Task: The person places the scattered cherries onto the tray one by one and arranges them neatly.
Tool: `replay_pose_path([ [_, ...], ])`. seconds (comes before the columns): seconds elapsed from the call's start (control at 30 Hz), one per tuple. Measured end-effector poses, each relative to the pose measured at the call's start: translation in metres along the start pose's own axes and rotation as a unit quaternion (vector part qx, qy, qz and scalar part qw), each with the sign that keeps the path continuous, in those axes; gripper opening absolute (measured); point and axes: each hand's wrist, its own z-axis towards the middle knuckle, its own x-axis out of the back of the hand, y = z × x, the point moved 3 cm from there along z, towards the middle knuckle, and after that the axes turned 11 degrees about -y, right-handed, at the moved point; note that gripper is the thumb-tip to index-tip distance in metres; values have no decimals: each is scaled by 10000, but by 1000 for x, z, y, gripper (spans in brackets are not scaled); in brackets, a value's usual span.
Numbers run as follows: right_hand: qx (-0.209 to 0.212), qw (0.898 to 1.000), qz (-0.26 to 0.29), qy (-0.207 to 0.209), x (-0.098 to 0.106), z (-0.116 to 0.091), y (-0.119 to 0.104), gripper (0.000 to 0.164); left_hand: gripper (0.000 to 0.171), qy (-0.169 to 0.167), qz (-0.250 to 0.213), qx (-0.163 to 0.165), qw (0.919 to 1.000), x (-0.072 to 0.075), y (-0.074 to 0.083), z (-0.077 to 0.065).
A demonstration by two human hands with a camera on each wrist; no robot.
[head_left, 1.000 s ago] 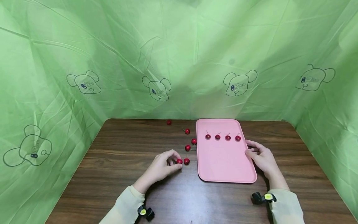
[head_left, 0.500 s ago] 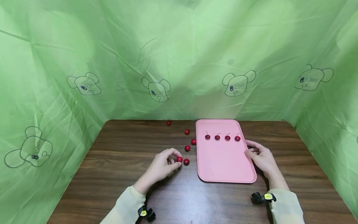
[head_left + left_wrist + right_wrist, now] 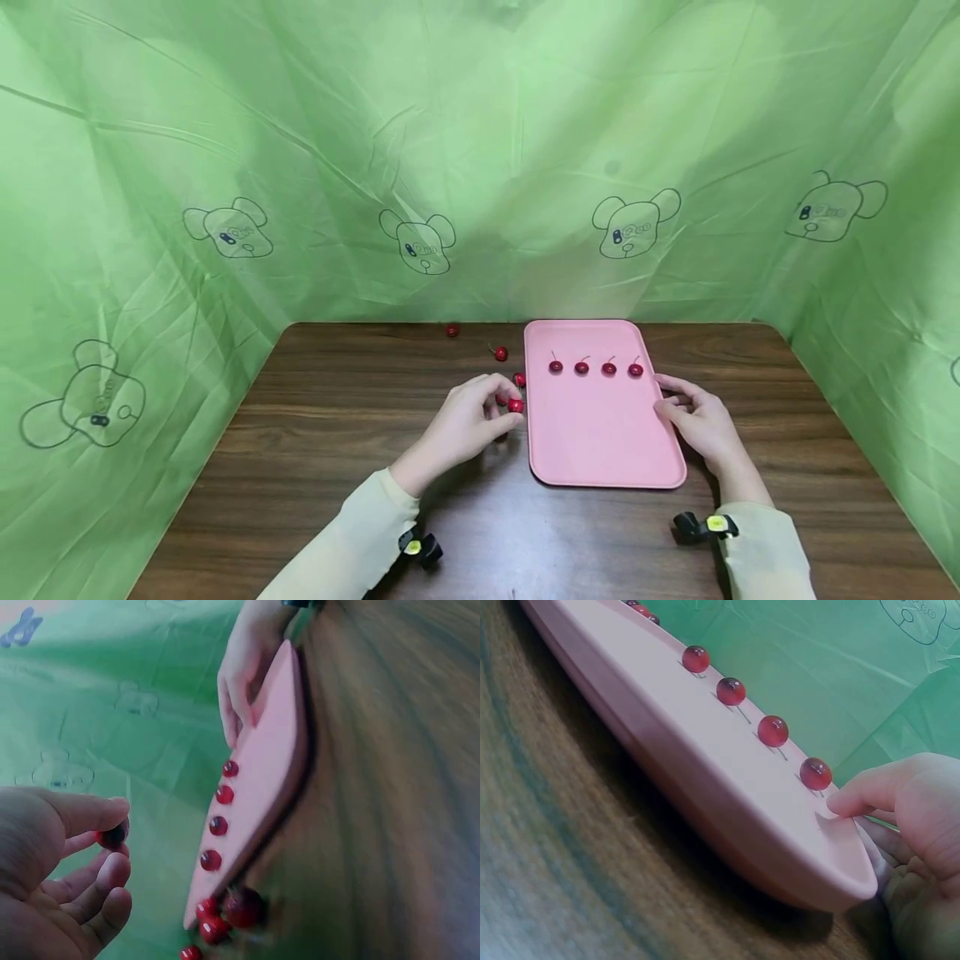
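The left hand [image 3: 468,421] pinches one red cherry [image 3: 516,406] between thumb and fingers, just beside the left edge of the pink tray [image 3: 607,442]. The right hand [image 3: 701,425] pinches the tray's right edge. Four cherries [image 3: 582,368] sit in a row on the tray. More cherries [image 3: 501,354] lie on the brown table [image 3: 337,417].
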Motion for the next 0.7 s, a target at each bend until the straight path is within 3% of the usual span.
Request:
replay_pose_path([
  [0.37, 208, 9996, 131, 148, -1, 2, 3, 47, 21, -204, 5, -223, 9995, -14, 30, 47],
  [0.7, 193, 9996, 74, 180, 0, 2, 2, 46, 20, -72, -17, -123, 9999, -37, 31, 89],
])
